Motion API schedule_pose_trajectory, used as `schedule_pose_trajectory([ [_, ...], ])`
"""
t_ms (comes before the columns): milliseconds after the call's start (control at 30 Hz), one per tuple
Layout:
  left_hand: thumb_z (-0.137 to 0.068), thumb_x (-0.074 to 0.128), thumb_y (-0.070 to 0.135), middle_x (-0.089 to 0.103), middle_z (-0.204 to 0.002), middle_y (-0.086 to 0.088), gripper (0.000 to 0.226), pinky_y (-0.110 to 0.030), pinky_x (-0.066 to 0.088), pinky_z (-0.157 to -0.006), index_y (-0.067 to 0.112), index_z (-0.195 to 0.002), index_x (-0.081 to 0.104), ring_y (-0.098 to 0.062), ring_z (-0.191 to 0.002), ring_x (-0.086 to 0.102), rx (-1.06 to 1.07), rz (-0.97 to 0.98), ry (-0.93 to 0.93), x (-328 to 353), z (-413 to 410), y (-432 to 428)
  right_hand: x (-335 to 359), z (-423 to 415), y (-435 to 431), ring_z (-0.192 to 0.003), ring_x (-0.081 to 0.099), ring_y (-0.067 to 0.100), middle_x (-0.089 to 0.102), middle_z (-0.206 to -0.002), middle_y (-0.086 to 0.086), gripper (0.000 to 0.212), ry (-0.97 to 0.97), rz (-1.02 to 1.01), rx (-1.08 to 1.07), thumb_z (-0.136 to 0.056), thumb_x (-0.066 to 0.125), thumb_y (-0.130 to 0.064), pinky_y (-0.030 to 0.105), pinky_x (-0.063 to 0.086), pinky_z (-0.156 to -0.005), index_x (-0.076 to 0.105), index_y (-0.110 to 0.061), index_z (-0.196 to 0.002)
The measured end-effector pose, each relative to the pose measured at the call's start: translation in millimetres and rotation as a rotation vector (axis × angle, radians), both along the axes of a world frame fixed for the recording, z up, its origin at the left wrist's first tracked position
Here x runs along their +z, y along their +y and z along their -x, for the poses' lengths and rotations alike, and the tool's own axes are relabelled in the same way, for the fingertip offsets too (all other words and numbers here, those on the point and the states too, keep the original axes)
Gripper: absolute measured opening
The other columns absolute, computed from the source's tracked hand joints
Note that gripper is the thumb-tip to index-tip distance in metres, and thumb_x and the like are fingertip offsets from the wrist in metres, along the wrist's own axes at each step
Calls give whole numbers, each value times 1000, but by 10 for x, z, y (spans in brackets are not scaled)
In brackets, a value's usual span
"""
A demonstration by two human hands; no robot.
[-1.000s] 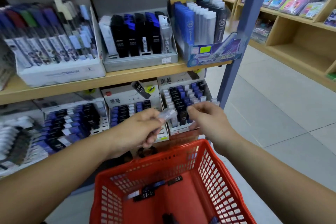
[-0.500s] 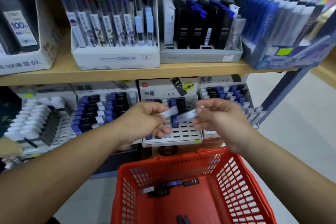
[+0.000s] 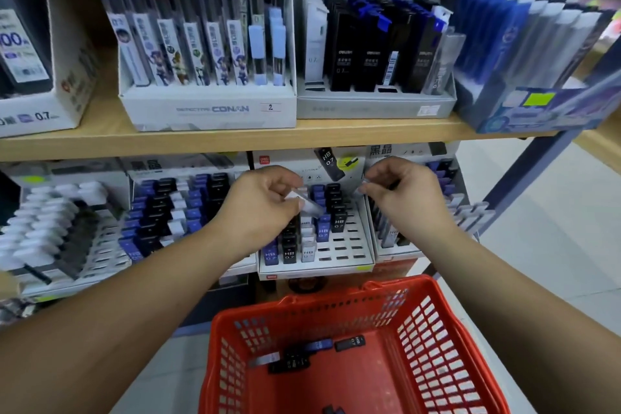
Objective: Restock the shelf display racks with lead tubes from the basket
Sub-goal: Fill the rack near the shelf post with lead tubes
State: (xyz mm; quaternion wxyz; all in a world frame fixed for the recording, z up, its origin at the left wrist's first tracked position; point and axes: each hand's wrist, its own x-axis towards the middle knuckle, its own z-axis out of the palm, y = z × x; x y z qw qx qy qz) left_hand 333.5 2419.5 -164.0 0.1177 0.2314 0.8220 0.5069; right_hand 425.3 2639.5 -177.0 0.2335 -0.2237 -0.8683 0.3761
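Observation:
My left hand [image 3: 265, 208] pinches a pale lead tube [image 3: 311, 206] over the middle display rack [image 3: 349, 245] on the lower shelf. That white slotted rack holds blue, black and white HB 0.7 tubes on its left side, with open slots on its right. My right hand [image 3: 396, 191] pinches another pale tube [image 3: 361, 190] at the rack's upper right corner. Below, the red basket [image 3: 420, 339] holds several dark and blue lead tubes [image 3: 316, 351] on its floor.
More racks of lead tubes stand left [image 3: 168, 212] and right [image 3: 447, 212] on the lower shelf. The wooden upper shelf [image 3: 235, 141] carries boxes of taller tubes. A blue steel post [image 3: 524, 178] rises at right, beside pale floor tiles.
The view swung left and closer to the shelf. My hands, each with a tube, moved apart and forward over the middle rack; the left tube now tilts down toward the slots.

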Motion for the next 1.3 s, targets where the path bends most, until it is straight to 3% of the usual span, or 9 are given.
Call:
schedule_pose_trajectory([
  [133, -85, 82, 10, 67, -92, 3, 23, -6, 48, -63, 22, -98, 68, -3, -75, 64, 65, -71, 4, 8, 53, 115, -105, 180, 27, -86, 66, 18, 62, -74, -20, 20, -36, -222, -7, -80, 86, -23, 38, 57, -77, 71, -35, -80],
  [333, -88, 79, 7, 69, -93, 1, 24, -8, 52, -70, 27, -90, 66, -7, -83, 66, 55, -122, 30, -20, 66, 215, -162, 362, 90, -92, 64, 18, 72, -91, -6, 13, -160, -370, -20, -81, 82, -27, 27, 46, -70, 77, -36, -89],
  [467, -87, 80, 8, 69, -93, 0, 21, -10, 54, -72, 25, -91, 68, -10, -85, 67, 57, -122, 33, -62, 96, 208, -182, 373, 119, -97, 65, 19, 73, -101, -3, 17, -171, -355, 4, -84, 80, -24, 28, 51, -78, 79, -38, -94],
  [633, -86, 82, 9, 71, -94, 1, 20, -13, 56, -75, 22, -97, 70, -9, -87, 69, 64, -149, -30, -88, 111, 191, -198, 376, 138, -98, 63, 18, 70, -104, -1, 22, -163, -341, -1, -85, 78, -18, 22, 39, -74, 79, -37, -94],
  [867, -85, 81, 6, 72, -95, -2, 23, -17, 58, -79, 24, -93, 69, -13, -89, 70, 73, -155, -11, -106, 114, 202, -206, 379, 171, -95, 61, 13, 74, -100, -11, 33, -193, -362, 53, -81, 80, -23, 22, 44, -78, 66, -52, -74],
  [967, -87, 79, 6, 70, -92, 1, 24, -23, 60, -81, 27, -91, 68, -14, -87, 69, 49, -125, 30, -137, 97, 216, -153, 366, 98, -112, 58, 21, 75, -110, -6, 17, -201, -440, 108, -87, 76, -23, 33, 48, -91, 80, -39, -93],
  [1067, -89, 76, 4, 70, -91, 4, 27, -16, 55, -76, 30, -89, 68, -10, -84, 69, 7, -120, 72, -137, 85, 264, -69, 294, 128, -130, 50, 22, 66, -128, 0, 25, -250, -462, 161, -91, 73, -39, 36, 44, -105, 78, -35, -115],
  [1200, -90, 75, 5, 71, -91, 7, 27, -12, 53, -75, 31, -90, 68, -5, -80, 68, -23, -141, 115, -129, 93, 424, -65, 131, 290, -127, 50, 21, 65, -123, 3, 28, -181, -397, 164, -90, 73, -23, 35, 46, -107, 78, -26, -118],
  [1300, -90, 75, 4, 70, -89, 12, 29, -12, 53, -77, 32, -91, 67, 4, -78, 64, -43, -131, 196, -165, 88, 580, -82, 12, 344, -115, 57, 22, 62, -110, -1, 25, -67, -309, 120, -87, 78, -18, 32, 49, -98, 79, -18, -113],
])
